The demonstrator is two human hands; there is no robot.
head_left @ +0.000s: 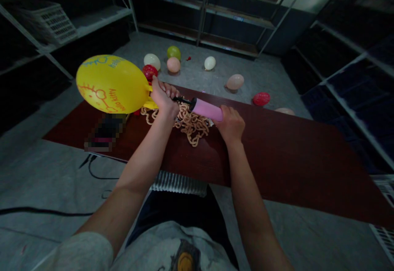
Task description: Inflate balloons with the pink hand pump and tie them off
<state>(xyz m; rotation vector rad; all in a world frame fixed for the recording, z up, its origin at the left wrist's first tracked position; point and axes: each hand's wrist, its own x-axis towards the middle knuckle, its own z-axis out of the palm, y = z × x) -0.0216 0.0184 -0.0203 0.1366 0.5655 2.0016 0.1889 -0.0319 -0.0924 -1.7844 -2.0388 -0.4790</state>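
Already the yellow balloon [112, 84] looks well filled, not yet freed: the left hand [164, 96] grips its neck [149, 87], the right hand [231, 124] the pump [207, 110].

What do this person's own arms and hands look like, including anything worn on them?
The left hand and right hand are ungloved, with no watch or bracelet showing. A short, pale grey T-shirt sleeve covers the upper left arm; the right sleeve is out of view.
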